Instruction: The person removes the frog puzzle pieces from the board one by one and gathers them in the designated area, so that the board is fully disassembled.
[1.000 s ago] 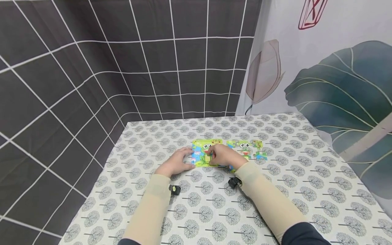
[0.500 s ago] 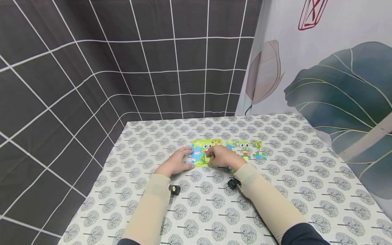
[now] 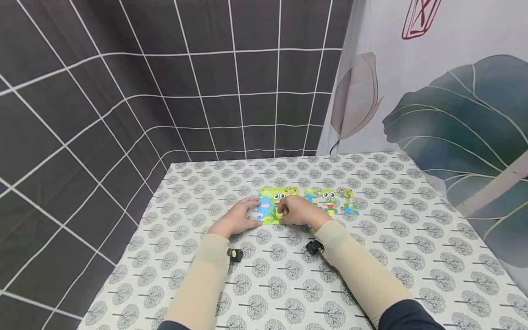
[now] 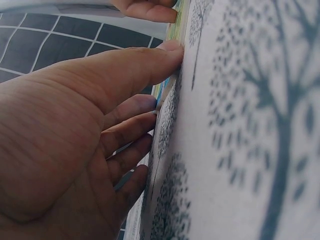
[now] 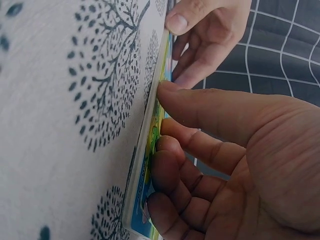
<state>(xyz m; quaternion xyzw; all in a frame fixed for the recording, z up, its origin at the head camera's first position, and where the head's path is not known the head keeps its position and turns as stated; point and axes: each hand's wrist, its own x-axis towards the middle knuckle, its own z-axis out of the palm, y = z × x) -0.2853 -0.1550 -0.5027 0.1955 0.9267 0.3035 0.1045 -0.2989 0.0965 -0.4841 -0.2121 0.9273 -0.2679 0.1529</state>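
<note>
A frog jigsaw puzzle (image 3: pixel 266 206) in bright green, yellow and blue lies flat on the patterned tablecloth. At its left side is my left hand (image 3: pixel 238 219), fingers extended by the left edge and thumb at the near left corner. My right hand (image 3: pixel 304 211) covers the right part of the picture. In the right wrist view its thumb is at the near edge of the puzzle (image 5: pixel 141 204) and its curled fingertips rest on the printed face. Whether a piece is between those fingers I cannot tell. Right of this hand lie loose puzzle pieces (image 3: pixel 330 196) with another frog's eyes and mouth.
One green and blue piece (image 3: pixel 351 209) lies at the right of the loose group. The white tablecloth (image 3: pixel 264 284) with grey trees covers the table. A dark checked curtain (image 3: pixel 214 78) hangs behind and left, a leaf-print curtain (image 3: pixel 458 114) on the right.
My right hand has shifted very slightly left over the frog puzzle during the last second. My left hand stays at the left edge.
</note>
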